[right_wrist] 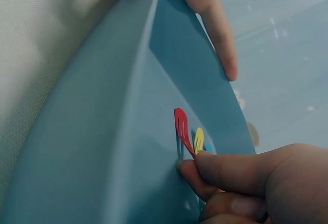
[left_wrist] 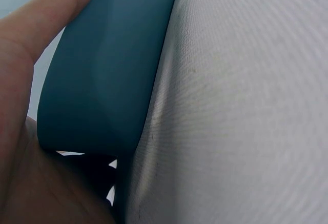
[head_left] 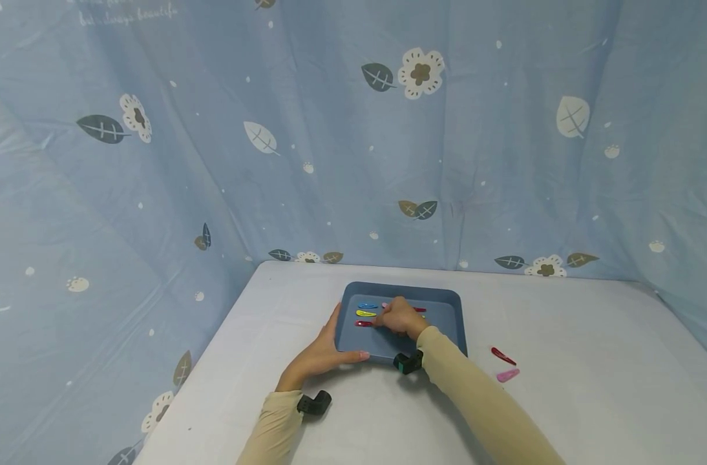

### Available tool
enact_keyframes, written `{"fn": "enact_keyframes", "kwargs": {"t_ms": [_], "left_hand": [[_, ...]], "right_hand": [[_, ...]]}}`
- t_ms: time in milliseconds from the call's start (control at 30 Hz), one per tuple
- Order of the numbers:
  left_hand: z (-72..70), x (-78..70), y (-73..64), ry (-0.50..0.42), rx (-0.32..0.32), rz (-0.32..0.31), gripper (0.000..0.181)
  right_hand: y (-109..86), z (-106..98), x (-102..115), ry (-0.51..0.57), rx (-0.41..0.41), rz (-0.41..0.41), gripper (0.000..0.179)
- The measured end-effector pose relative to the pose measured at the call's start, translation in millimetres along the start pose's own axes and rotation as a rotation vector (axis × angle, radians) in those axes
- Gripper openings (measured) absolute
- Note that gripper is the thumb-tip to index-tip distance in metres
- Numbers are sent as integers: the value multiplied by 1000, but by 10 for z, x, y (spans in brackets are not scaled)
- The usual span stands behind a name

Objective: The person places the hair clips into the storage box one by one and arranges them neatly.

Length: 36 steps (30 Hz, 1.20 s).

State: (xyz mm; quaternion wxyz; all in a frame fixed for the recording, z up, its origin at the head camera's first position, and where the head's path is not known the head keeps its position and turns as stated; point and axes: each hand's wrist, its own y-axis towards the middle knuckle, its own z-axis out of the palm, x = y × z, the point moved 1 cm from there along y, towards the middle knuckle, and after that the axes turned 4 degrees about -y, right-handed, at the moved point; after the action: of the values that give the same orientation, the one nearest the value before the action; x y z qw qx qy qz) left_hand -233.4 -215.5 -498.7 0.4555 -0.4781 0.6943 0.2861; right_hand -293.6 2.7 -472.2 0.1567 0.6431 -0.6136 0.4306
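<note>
My right hand (head_left: 401,317) pinches the narrow end of a red snap hair clip (right_wrist: 181,123) between thumb and index finger, low over the floor of a blue-grey tray (head_left: 429,349). Beside that clip lie a yellow hair clip (head_left: 366,313) and a blue hair clip (head_left: 368,305). Another red clip (head_left: 420,310) and a pink clip (head_left: 384,305) show partly from behind the hand. At the tray's near left corner, my left hand (head_left: 320,355) rests spread, the thumb along the front wall and straight fingers along the left wall.
On the white table (head_left: 592,361), right of the tray, lie a dark red hair clip (head_left: 503,356) and a pink hair clip (head_left: 508,375). A blue patterned curtain (head_left: 330,161) hangs behind the table and at its left.
</note>
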Motion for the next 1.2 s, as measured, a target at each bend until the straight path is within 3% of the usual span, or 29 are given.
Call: {"fn": "enact_keyframes", "kwargs": {"t_ms": [333,700,900,1200], "left_hand": [[6,-8,-17,1,-9,-28,134],[4,-31,-31,-1,-14,-31,135],[7,-18,-25,2,-15,-44,136],[3,-5,-8,-2,-14,-24,136]], "right_hand": [[-36,-8,-6,22,-12,-14,46],[-101,-155,9,30,-34,-39,21],[-184,-297,56,20,-56,-76,26],[-463,-599,126,56,-93,-164,32]]}}
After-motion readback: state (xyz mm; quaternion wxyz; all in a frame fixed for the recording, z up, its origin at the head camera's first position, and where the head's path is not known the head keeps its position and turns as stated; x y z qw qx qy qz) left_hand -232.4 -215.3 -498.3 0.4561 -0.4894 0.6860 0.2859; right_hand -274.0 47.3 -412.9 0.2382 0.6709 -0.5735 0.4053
